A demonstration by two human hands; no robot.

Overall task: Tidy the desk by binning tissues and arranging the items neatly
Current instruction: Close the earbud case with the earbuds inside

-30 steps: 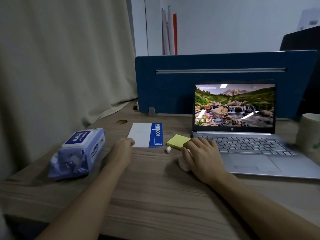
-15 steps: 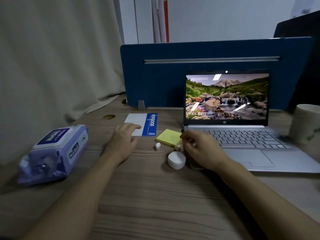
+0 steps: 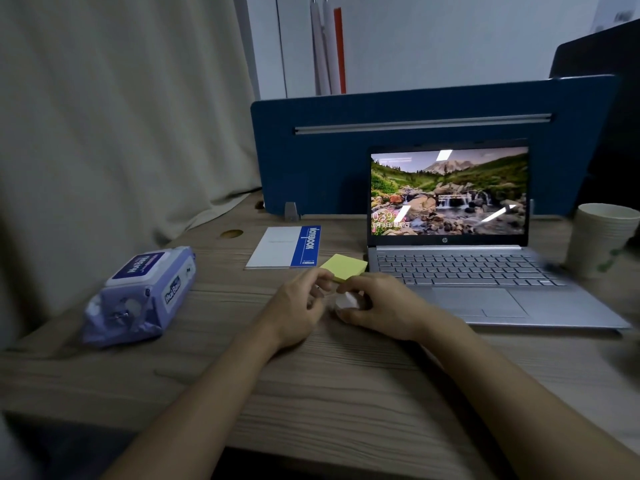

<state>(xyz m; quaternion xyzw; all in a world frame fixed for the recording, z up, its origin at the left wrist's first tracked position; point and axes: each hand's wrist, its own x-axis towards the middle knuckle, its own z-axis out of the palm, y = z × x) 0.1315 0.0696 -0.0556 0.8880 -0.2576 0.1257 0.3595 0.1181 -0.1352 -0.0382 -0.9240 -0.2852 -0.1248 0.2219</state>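
Observation:
My left hand (image 3: 296, 306) pinches a small white earbud (image 3: 317, 288) between thumb and fingertips, just above the wooden desk (image 3: 311, 393). Right beside it, my right hand (image 3: 384, 306) grips the white round earbud case (image 3: 347, 301), which is mostly hidden by the fingers. A yellow sticky-note pad (image 3: 344, 266) lies just behind both hands. Further back on the left is a white and blue notebook (image 3: 284, 247). A purple wet-wipes pack (image 3: 145, 292) sits at the left of the desk.
An open silver laptop (image 3: 467, 271) with a lit screen stands to the right. At the far right edge is a paper cup (image 3: 599, 237). A blue divider panel (image 3: 415, 150) closes off the back and a beige curtain (image 3: 104, 133) hangs on the left.
My left hand left the notebook, moved right to the loose earbud and closed on it. My right hand came back onto the earbud case and gripped it.

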